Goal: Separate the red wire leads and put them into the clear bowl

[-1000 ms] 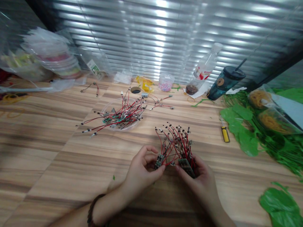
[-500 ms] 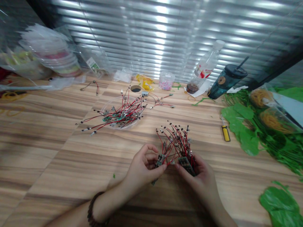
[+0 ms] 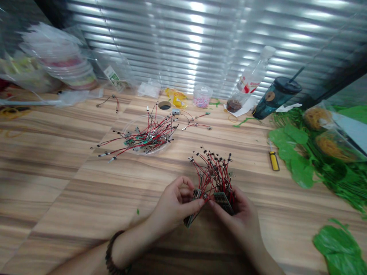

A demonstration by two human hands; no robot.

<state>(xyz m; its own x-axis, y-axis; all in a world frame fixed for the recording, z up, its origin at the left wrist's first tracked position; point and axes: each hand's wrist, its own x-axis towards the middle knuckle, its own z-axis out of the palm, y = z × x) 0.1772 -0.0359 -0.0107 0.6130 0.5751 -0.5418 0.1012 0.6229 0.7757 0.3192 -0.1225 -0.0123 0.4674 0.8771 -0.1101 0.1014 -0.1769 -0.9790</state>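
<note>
My left hand (image 3: 179, 202) is closed on a small dark circuit board (image 3: 188, 220), tilted, with its thumb across the front. In my right hand (image 3: 242, 217) sits a stack of similar circuit boards (image 3: 224, 203), with fingers wrapped behind and the thumb reaching toward the left thumb. Red and black wires (image 3: 213, 166) with small dark tips fan upward from the boards in both hands. The thumbs nearly meet at a small wired piece; which hand grips it I cannot tell. Beyond the hands, a clear round dish (image 3: 134, 153) holds a tangle of wired boards (image 3: 151, 136).
A yellow-handled screwdriver (image 3: 273, 160) lies to the right, beside green artificial leaves (image 3: 295, 160). Along the back stand a tub of pink beads (image 3: 201, 97), a drink bottle (image 3: 248, 86) and a dark tumbler (image 3: 275, 98). Stacked plastic tubs (image 3: 65, 68) occupy the back left.
The left board has turned and its lower end shows more. Both thumbs have come closer together, and the board stack in my right hand has shifted slightly left.
</note>
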